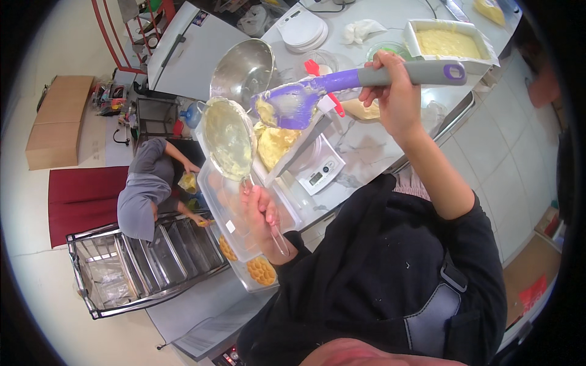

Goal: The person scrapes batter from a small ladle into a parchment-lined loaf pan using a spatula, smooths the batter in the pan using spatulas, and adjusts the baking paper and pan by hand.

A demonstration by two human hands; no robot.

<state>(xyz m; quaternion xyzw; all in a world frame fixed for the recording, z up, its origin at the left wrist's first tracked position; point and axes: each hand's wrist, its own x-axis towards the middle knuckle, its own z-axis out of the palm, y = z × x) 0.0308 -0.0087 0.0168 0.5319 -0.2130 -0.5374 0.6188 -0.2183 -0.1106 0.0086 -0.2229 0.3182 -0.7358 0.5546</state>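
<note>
Mostly I was working over the white tray (pixel 305 143) left of the frame's middle, which sat tilted on the small kitchen scale (pixel 317 171), I'd judge so the yellow batter (pixel 276 145) in it could be weighed as it went in. My left hand (pixel 261 213) was closed around the thin wire handle of a round sieve (pixel 227 137), fingers curled tight on it. I held the sieve tipped, its batter-smeared face turned toward the tray, probably so whatever clung to the mesh would fall inward rather than onto the counter.

My right hand (pixel 394 91), right of centre and high in the frame, was wrapped shut on the grey handle of a purple spatula (pixel 293 104). The blade reached left to the sieve's edge, carrying a lump of batter, angled as if for scraping.

Above these, a steel mixing bowl (pixel 243 70) stood on the marble counter (pixel 366 146), near but not touching. At the upper right sat a second white tray (pixel 448 39), already filled and level. Below my left hand lay clear plastic boxes (pixel 235 226) holding round golden pastries (pixel 261 270).

At the left of the frame another person (pixel 143 189) bent over a metal rack (pixel 140 262) lying on the floor, well apart from me.
</note>
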